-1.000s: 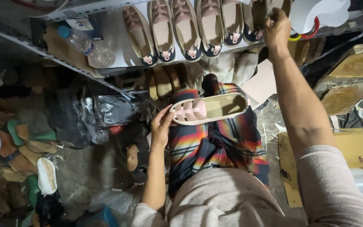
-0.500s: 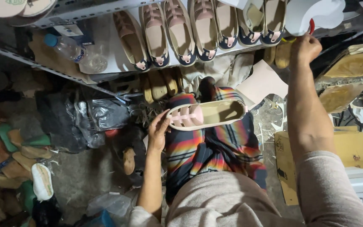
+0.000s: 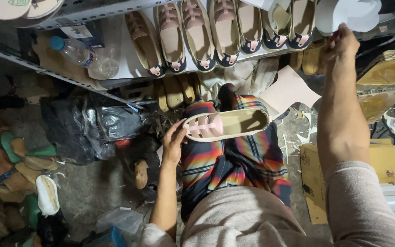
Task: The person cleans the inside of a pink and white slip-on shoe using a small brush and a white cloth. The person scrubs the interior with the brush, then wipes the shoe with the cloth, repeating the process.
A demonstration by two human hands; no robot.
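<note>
While your left hand (image 3: 173, 139) grips the pink-strapped cream slip-on shoe (image 3: 227, 125) over your lap, your right hand (image 3: 342, 45) pinches white paper (image 3: 350, 16) at the far shelf's row of finished matching shoes (image 3: 216, 34).

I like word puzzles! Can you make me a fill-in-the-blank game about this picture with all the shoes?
1. The left hand holds a pink and cream ____ on the person's lap.
2. The right hand reaches up toward the ____ where a row of shoes lies.
3. The plastic bottle on the shelf has a ____ cap.
4. The cloth over the person's lap has a ____ pattern.

Missing words: shoe; shelf; blue; plaid
</note>
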